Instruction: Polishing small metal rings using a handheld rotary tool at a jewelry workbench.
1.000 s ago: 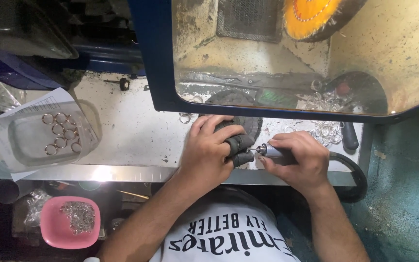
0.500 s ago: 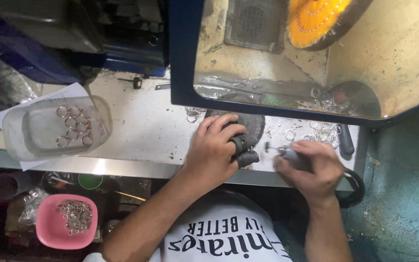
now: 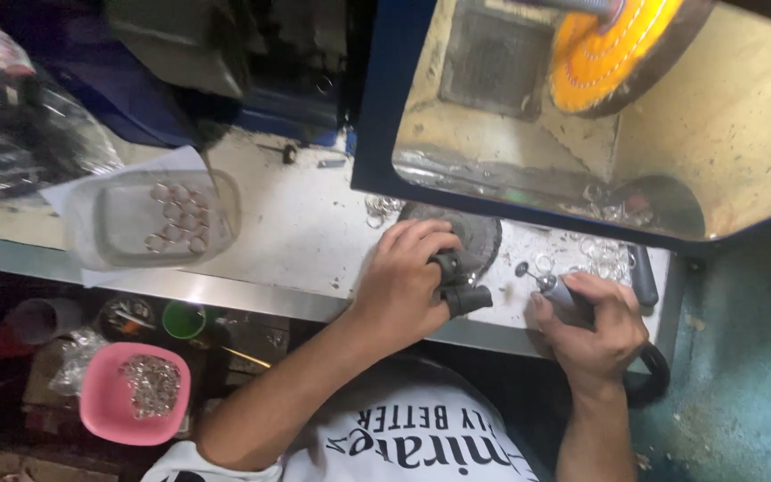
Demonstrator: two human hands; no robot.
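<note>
1. I'm looking down at the workbench [image 3: 314, 241], pale and scuffed, with a metal front edge.
2. At its far right corner stands the blue-framed polishing hood [image 3: 377, 98], an orange buffing wheel [image 3: 604, 54] spinning up inside it.
3. Toward the left edge sits a clear plastic tray [image 3: 109, 228] with a cluster of metal rings [image 3: 176, 219] lying in it.
4. Below the front edge, off the bench, a pink bowl [image 3: 104, 402] holds more small metal pieces.
5. My left hand [image 3: 399, 286] is near the front edge, fingers curled shut around something small; black finger guards [image 3: 457, 281] cover the tips, and I can't tell what's pinched there.
6. My right hand [image 3: 595, 326] is just beside it at the front right corner, fingers wrapped tight round a rotary handpiece [image 3: 551, 286], its small tip pointing left, apart from the other hand.
7. Loose rings [image 3: 600, 259] lie scattered behind the handpiece.
</note>
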